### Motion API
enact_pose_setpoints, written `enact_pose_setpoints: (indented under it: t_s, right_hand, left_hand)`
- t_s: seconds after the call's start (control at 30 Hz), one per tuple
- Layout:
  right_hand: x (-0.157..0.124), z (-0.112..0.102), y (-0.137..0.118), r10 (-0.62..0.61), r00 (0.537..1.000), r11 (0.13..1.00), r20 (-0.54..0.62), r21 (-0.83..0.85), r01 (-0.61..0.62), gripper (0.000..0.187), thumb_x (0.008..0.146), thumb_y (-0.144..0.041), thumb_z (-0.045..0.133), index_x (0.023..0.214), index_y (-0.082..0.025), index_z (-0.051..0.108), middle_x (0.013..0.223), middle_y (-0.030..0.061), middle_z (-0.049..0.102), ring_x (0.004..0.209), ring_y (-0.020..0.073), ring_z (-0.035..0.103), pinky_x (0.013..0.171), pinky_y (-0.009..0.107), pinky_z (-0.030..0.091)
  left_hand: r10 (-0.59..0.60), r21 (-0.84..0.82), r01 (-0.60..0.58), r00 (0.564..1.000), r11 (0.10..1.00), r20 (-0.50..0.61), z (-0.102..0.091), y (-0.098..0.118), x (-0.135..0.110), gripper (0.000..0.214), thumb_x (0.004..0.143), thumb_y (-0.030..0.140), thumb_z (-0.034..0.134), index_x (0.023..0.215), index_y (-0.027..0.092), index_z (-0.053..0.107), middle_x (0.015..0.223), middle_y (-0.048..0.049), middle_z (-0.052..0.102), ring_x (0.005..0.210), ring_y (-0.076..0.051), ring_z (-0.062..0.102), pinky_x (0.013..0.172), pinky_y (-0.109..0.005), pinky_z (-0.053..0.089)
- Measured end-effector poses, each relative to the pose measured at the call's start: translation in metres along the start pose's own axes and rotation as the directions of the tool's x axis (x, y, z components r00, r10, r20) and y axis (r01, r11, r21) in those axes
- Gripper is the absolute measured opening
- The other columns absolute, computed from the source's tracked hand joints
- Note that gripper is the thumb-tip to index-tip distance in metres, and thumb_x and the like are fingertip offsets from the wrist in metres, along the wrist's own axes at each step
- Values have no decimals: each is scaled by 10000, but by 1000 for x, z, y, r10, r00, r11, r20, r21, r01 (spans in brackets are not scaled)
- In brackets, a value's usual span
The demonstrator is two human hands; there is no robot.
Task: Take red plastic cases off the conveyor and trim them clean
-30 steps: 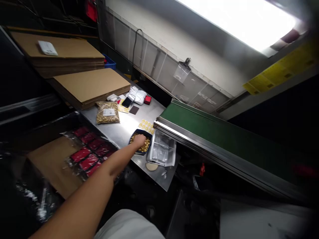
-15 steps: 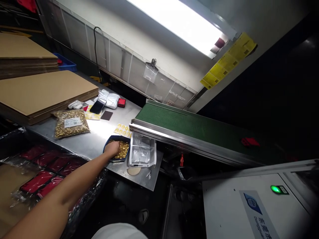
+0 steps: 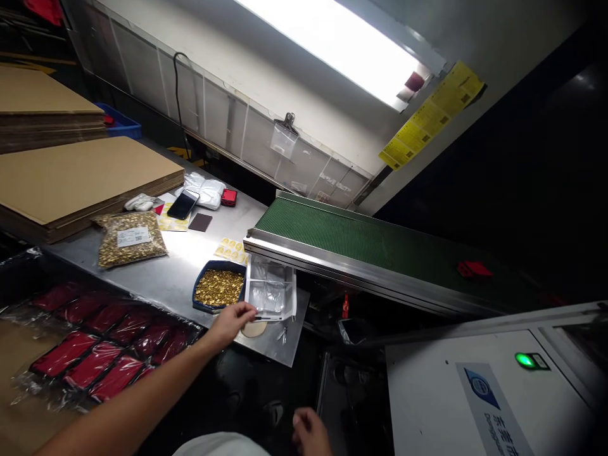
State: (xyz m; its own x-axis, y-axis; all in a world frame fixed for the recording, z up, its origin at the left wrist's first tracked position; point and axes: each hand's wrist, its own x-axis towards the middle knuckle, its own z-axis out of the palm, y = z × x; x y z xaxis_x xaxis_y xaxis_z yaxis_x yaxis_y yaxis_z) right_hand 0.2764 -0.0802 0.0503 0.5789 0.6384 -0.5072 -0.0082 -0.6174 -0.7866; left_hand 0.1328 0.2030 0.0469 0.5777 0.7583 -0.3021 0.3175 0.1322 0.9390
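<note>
My left hand (image 3: 232, 322) hovers at the front edge of the metal table (image 3: 175, 272), fingers drawn together, and I cannot make out what they hold. Its fingertips are beside the front corner of a white tray (image 3: 293, 297) of clear plastic bags and a round beige disc (image 3: 256, 330). Just behind the hand sits a blue tray (image 3: 196, 296) filled with small gold pieces (image 3: 219, 287). My right hand (image 3: 311, 434) shows low at the bottom edge over my lap, touching nothing I can see, its fingers mostly cut off.
A green conveyor belt (image 3: 356, 237) runs off to the right, with a red item (image 3: 472, 269) on it. On the table lie a bag of gold pieces (image 3: 130, 237), a phone (image 3: 183, 204) and yellow stickers (image 3: 230, 249). Cardboard sheets (image 3: 80, 177) are at left, red wrapped packs (image 3: 95, 354) below, and a white machine (image 3: 475, 386) at right.
My left hand has come out of the blue tray of gold pieces and pulled back to the table's front edge. My right hand has come into view at the bottom.
</note>
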Motion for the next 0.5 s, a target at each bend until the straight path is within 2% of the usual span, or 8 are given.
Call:
enact_pose_setpoints:
  t_s: [0.03, 0.1, 0.2, 0.27, 0.33, 0.43, 0.5]
  right_hand:
    - [5, 1, -5, 2, 1000, 1000, 1, 12, -2, 454, 785, -586, 651, 895, -145, 657, 748, 31, 661, 650, 154, 629, 561, 270, 499]
    - [9, 4, -24, -40, 999, 998, -7, 50, 40, 525, 764, -638, 632, 969, -156, 661, 838, 68, 691, 730, 193, 658, 612, 295, 511]
    - [-1, 5, -71, -204, 976, 967, -72, 138, 212, 460, 866, -546, 558, 1137, -179, 611, 1002, 95, 684, 812, 193, 663, 737, 334, 535]
    - [-14, 5, -100, -318, 942, 928, -110, 165, 333, 366, 882, -458, 579, 1146, -206, 609, 1009, 78, 670, 808, 176, 652, 762, 330, 540]
    - [-25, 5, -117, -431, 899, 887, -84, 142, 439, 259, 878, -371, 609, 1096, -233, 636, 1010, 57, 649, 849, 166, 635, 765, 302, 534]
    - [-32, 4, -121, -546, 838, 834, -3, 87, 544, 155, 880, -269, 614, 1024, -251, 667, 987, 39, 621, 894, 156, 602, 753, 265, 499]
    - [-34, 4, -118, -559, 829, 827, 12, 79, 556, 112, 878, -236, 616, 972, -246, 676, 932, 28, 602, 852, 141, 576, 730, 257, 469]
  left_hand:
    - [13, -93, -8, 998, 996, 58, 14, 6, -16, 405, 796, 541, 557, 913, 155, 596, 748, -41, 640, 577, -142, 514, 555, -259, 396]
    - [49, -255, -9, 987, 967, 153, 39, 21, -44, 459, 770, 577, 571, 964, 162, 543, 747, -27, 629, 522, -106, 451, 502, -231, 349]
    - [107, -415, -2, 967, 910, 229, 61, 46, -72, 447, 760, 560, 619, 945, 170, 503, 768, -23, 620, 541, -88, 442, 498, -212, 341]
    - [156, -525, -2, 956, 851, 249, 67, 60, -83, 404, 757, 495, 684, 910, 168, 503, 779, -21, 609, 585, -88, 473, 515, -203, 359]
    - [219, -643, -1, 941, 766, 260, 68, 69, -89, 361, 747, 397, 751, 869, 161, 507, 778, -15, 595, 637, -88, 502, 552, -195, 384]
    - [279, -740, 33, 914, 672, 294, 65, 72, -93, 356, 705, 287, 816, 823, 147, 511, 752, -2, 582, 667, -83, 524, 605, -192, 419]
    - [272, -745, 79, 901, 662, 337, 64, 69, -95, 371, 670, 263, 843, 787, 139, 513, 722, 1, 587, 630, -73, 523, 587, -184, 420]
